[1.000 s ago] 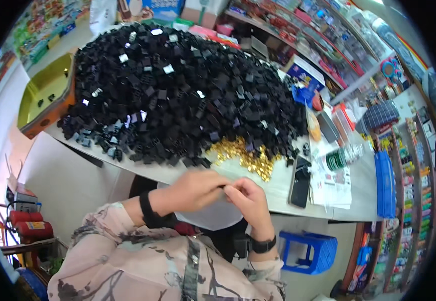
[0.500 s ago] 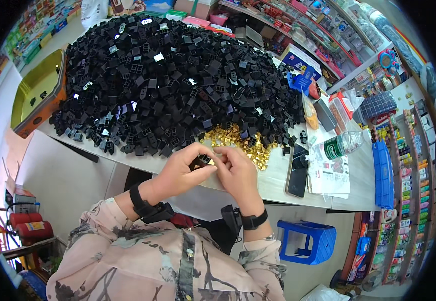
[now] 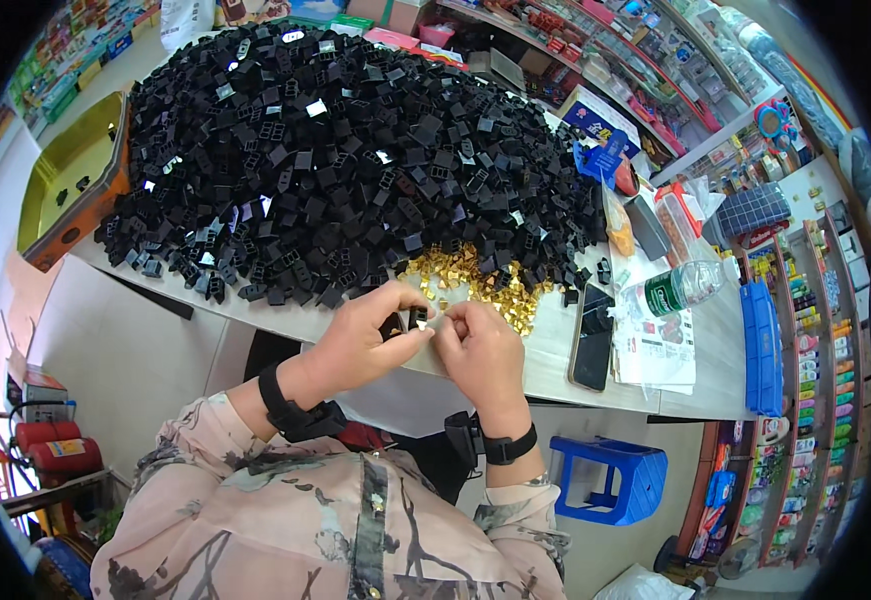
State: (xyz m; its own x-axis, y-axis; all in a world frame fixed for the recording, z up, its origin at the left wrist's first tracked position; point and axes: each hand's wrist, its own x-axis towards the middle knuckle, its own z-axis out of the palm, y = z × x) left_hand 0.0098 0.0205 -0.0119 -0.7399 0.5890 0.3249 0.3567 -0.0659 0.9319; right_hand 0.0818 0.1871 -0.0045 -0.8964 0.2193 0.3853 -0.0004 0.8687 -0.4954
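Note:
A small black plastic housing (image 3: pixel 417 315) is pinched between the thumb and fingers of my left hand (image 3: pixel 373 328). A bright spot shows at its lower end. Close on its right, my right hand (image 3: pixel 482 348) has its fingers curled together with the thumb. Whatever lies between those fingertips is too small or too hidden to name. Just beyond my hands, small gold metal pieces (image 3: pixel 517 303) are spread on the table. Behind them rises a large heap of black plastic housings (image 3: pixel 335 180).
A phone (image 3: pixel 592 340) lies right of the gold pieces, near a plastic bottle (image 3: pixel 677 290) on printed paper (image 3: pixel 655 362). An open yellow-lined box (image 3: pixel 75 190) stands left of the heap. A blue crate (image 3: pixel 762 345) is at the right edge, a blue stool (image 3: pixel 610 480) below.
My right hand has drawn slightly right and down, opening a small gap from my left fingers. My left hand still holds the black housing, which now shows more plainly.

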